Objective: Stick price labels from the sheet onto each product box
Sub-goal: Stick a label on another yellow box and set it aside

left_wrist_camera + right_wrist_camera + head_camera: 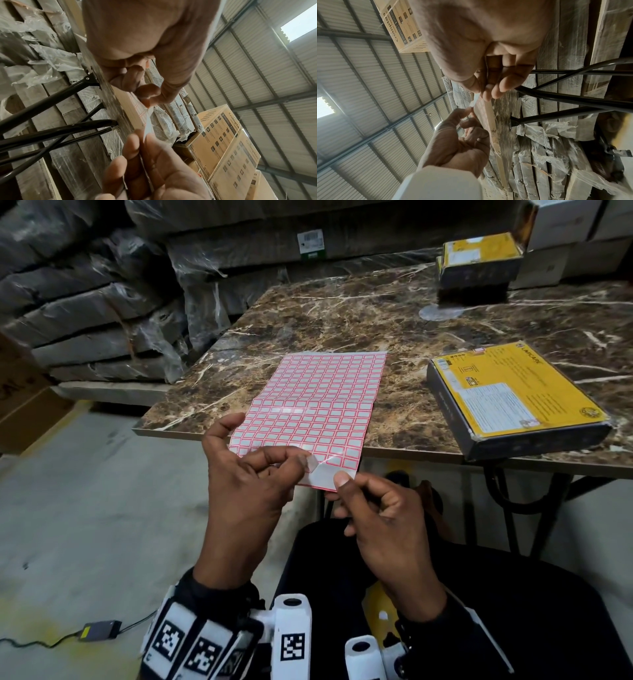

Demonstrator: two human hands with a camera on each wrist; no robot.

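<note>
A label sheet (pixel 318 402) with red-bordered price labels lies on the marble table (pixel 376 313), its near end hanging over the front edge. My left hand (pixel 305 463) pinches one small price label (pixel 312 463) between thumb and index finger at the sheet's near corner. My right hand (pixel 340 484) pinches the bent, white-backed corner of the sheet. A flat yellow product box (pixel 513 395) lies to the right of the sheet, and another yellow box (pixel 479 256) stands at the far right. Seen from the left wrist, the left hand (pixel 145 97) holds at the sheet's edge (pixel 137 113).
Plastic-wrapped stacks (pixel 102 302) fill the space behind and left of the table. White cartons (pixel 565 231) stand at the back right. Black table legs (pixel 555 508) run below the top near my knees. A small power adapter with a cable (pixel 99 630) lies on the concrete floor.
</note>
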